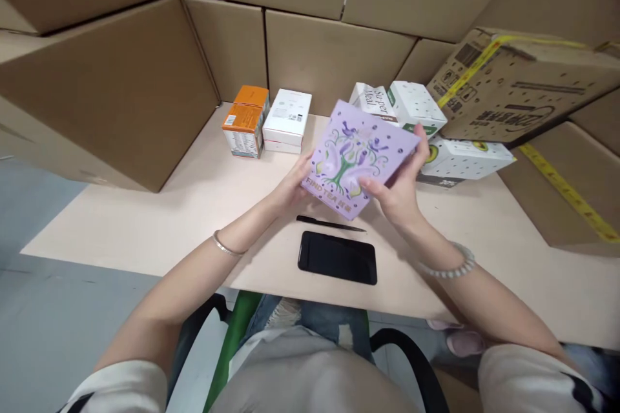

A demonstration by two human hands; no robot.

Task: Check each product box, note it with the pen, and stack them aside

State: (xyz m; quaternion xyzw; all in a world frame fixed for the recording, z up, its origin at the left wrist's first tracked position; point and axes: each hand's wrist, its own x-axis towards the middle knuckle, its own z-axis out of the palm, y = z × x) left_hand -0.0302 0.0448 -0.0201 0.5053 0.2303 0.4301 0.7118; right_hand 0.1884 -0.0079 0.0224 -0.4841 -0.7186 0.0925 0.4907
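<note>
A lilac tea box (pixel 361 155) printed with a green tree and "FIND TEA" is held up above the table, tilted, its printed face toward me. My left hand (pixel 293 184) grips its lower left edge, the fingers partly hidden behind it. On the right side, my right hand (pixel 404 184) has the thumb on the printed face and the other fingers around the edge and behind. Below the box, a black pen (pixel 329 224) and a black smartphone (pixel 338 258) lie on the table (pixel 194 232).
At the back stand an orange box (pixel 249 119) and a white box (pixel 287 119). Several white boxes, including a "Super Meal" box (pixel 371 100), are stacked behind my right hand. Large cardboard boxes (pixel 111 84) wall the back and sides; one taped carton (pixel 518 90) leans at right.
</note>
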